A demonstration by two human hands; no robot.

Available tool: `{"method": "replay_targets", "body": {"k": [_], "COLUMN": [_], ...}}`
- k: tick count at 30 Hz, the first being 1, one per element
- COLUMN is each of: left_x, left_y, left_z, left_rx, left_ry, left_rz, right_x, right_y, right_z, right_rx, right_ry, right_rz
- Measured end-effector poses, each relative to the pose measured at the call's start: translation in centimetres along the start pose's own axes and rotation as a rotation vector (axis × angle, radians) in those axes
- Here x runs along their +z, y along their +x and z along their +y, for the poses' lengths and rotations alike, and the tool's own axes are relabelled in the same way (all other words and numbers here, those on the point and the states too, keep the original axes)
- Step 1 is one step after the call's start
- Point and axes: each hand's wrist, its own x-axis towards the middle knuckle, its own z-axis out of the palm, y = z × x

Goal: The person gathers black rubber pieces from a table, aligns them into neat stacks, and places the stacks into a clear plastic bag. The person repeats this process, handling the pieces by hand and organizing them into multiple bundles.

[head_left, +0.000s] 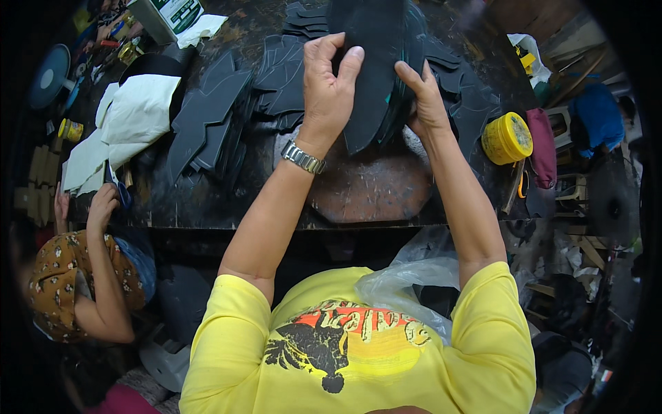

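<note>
Upright between my hands is a thick stack of black cut pieces [376,76], flat and long, with a rounded lower end; they look like leather or a similar sheet. My left hand [329,90], wearing a metal watch, bends its fingers and thumb at the left side of the front piece. From the right, my right hand [429,103] grips the layered edges, its thumb in front and most fingers hidden behind. Under the stack lies a worn brown board [369,190], with some whitish cloth partly showing beside it.
Piles of black cut pieces [210,110] cover the dark table [276,193] on both sides. A yellow tub [507,138] stands at right, near orange-handled scissors [523,185]. At left, a co-worker's hand [103,203] is by blue-handled scissors [124,194] and white sheets [141,110].
</note>
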Motion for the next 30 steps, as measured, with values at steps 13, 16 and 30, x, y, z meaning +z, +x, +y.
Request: {"method": "replay_targets", "body": {"k": [13,16,30], "left_x": [0.5,1.6,3.1], "left_y": [-5.0,-6.1,-11.5], "left_z": [7.1,8.3,8.2], "left_rx": [0.234,0.283,-0.13], "left_ry": [0.107,0.09,-0.008], "left_rz": [-0.196,-0.353,-0.592], "right_x": [-0.2,-1.5,-4.7], "right_y": [-10.3,-11.5,-20.6], "right_z": [-4.1,-4.2,-3.6], "right_rx": [0.023,0.149,0.324], "right_ry": [0.121,0.159,0.187], "right_rz": [0.067,0.151,0.32]}}
